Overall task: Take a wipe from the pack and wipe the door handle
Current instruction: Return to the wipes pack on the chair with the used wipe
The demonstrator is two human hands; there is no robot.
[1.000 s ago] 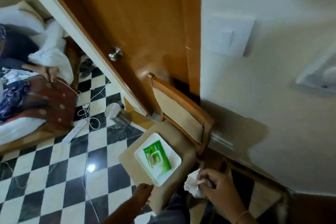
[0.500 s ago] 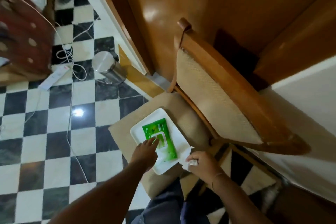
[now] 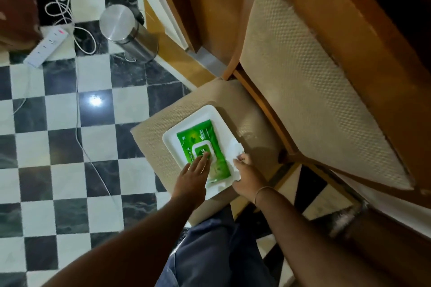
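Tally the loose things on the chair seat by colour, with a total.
White: 2, the tray and the wipe that the right hand holds.
Green: 1, the wipe pack under the left hand fingers.
Total: 3

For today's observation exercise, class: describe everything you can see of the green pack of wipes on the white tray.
The green wipes pack is a flat, soft-looking glossy pouch with white print too blurred to read. A rounded flip lid with a white border sits near its middle and looks closed. The pack lies flat, at a diagonal, in a white tray on the chair seat. The left hand rests its fingers on the lid. A white wipe, held by the right hand, lies along the pack's right edge.
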